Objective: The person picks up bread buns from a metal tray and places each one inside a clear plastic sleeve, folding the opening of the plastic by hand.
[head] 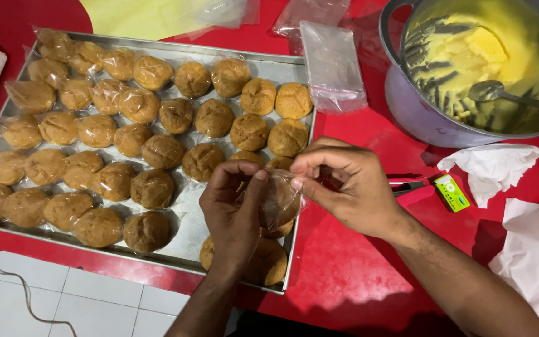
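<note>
Both hands hold one brown round bun (280, 203) inside a clear plastic bag, just above the right end of a metal baking tray (188, 240). My left hand (232, 209) grips the bag from the left, thumb and fingers pinched on the plastic. From the right, my right hand (350, 187) pinches the bag's top edge. Several buns (249, 131) lie in rows on the tray, many on the left wrapped in clear bags. Two more buns (268, 262) lie under my left hand at the tray's near corner.
A grey pot (419, 112) with yellow cream and a spoon (491, 92) stands at the back right. Empty clear bags (333, 65) lie behind the tray. Crumpled white paper (494, 168), a small green box (451, 192) and more paper (534, 249) lie right on the red table (344, 274).
</note>
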